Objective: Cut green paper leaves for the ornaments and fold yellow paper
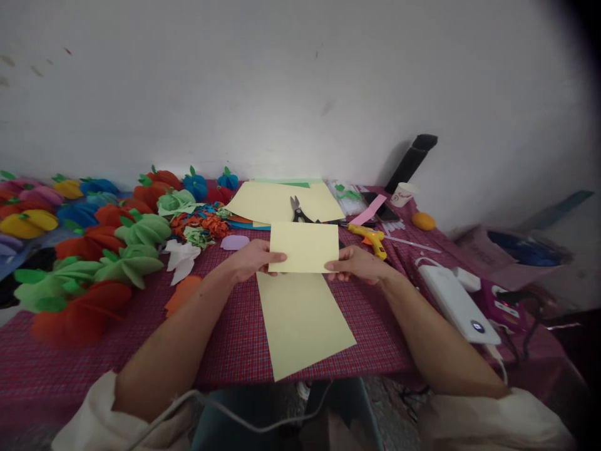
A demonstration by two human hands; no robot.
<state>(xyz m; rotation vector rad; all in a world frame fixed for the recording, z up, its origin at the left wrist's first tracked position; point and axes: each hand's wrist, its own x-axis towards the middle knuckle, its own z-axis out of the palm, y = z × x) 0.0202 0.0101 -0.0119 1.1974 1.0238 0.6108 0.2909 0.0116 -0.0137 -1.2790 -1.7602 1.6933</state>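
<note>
A small pale yellow rectangle of paper or felt is held up level between both hands. My left hand pinches its left edge, thumb on top. At the right edge, my right hand grips it the same way. Below it a larger pale yellow sheet lies on the table, its upper end hidden behind the held piece. Just beyond, scissors rest with blades pointing away on a big pale yellow sheet. A yellow glue gun lies near my right hand.
Several colourful pumpkin-shaped crafts crowd the left of the checked tablecloth, with shredded scraps beside them. To the right are a paper cup, an orange object, a white power bank and a purple power strip. A white cable crosses in front.
</note>
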